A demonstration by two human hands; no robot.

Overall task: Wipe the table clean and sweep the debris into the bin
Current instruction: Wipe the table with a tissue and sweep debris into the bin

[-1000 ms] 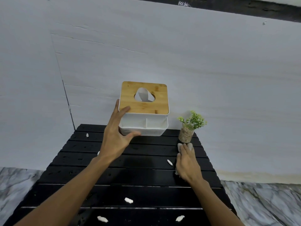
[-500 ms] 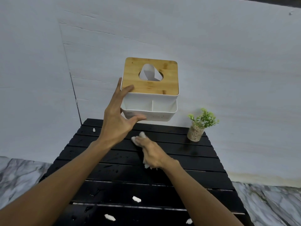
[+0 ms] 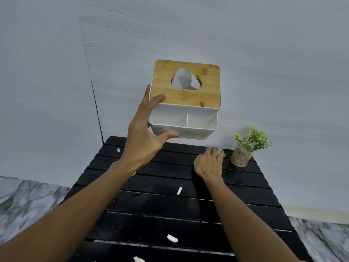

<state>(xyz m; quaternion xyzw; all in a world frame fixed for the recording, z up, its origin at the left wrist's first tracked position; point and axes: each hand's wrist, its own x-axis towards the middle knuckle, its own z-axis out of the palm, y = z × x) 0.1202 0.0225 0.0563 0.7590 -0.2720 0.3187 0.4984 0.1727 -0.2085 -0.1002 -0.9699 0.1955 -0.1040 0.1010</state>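
My left hand (image 3: 145, 133) grips the white tissue box (image 3: 196, 120) with a bamboo lid and holds it in the air above the back of the black slatted table (image 3: 151, 214). My right hand (image 3: 208, 164) presses a crumpled white tissue (image 3: 219, 150) onto the table's back slats, just left of the plant. White debris bits lie on the table: one at the back left (image 3: 118, 149), one in the middle (image 3: 179, 190), two near the front (image 3: 171, 238) (image 3: 138, 259). Water droplets speckle the slats. No bin is in view.
A small green plant in a glass pot (image 3: 243, 152) stands at the table's back right corner. A pale wall (image 3: 56, 91) rises directly behind the table. Marbled floor (image 3: 24, 201) shows on both sides.
My right hand slid the tissue from the back middle of the table to the right, up near the plant. My left hand still holds the lifted box.
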